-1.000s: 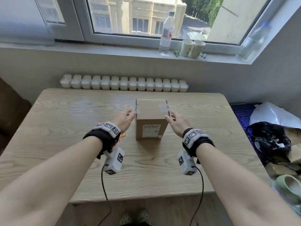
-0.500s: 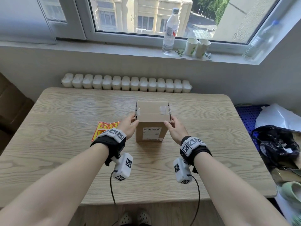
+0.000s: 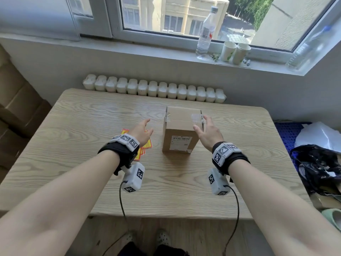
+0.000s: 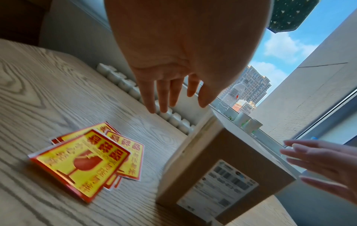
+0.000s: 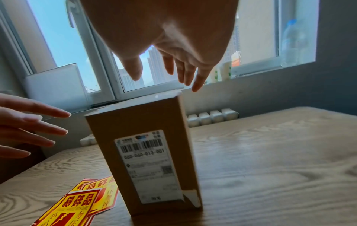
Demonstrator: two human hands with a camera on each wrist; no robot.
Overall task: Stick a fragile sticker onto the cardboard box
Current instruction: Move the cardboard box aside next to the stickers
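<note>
A small upright cardboard box (image 3: 181, 130) with a white shipping label on its near face stands in the middle of the wooden table (image 3: 73, 126). To its left lies a loose pile of red-and-yellow fragile stickers (image 3: 142, 153), partly hidden under my wrist in the head view and plain in the left wrist view (image 4: 86, 160). My left hand (image 3: 143, 130) hovers open above the stickers, fingers straight, holding nothing. My right hand (image 3: 206, 130) is open close beside the box's right top edge, without gripping it. The right wrist view shows the box (image 5: 144, 152) below spread fingers (image 5: 199, 82).
A white radiator (image 3: 153, 89) runs behind the table's far edge. On the sill above stand a plastic bottle (image 3: 205, 32) and two paper cups (image 3: 234, 52). Black and white bags (image 3: 317, 163) are piled at the right, and brown cartons (image 3: 14, 108) at the left.
Both hands were against the box's sides half a second ago. The left hand has moved left over the stickers and the right hand has come slightly off the box.
</note>
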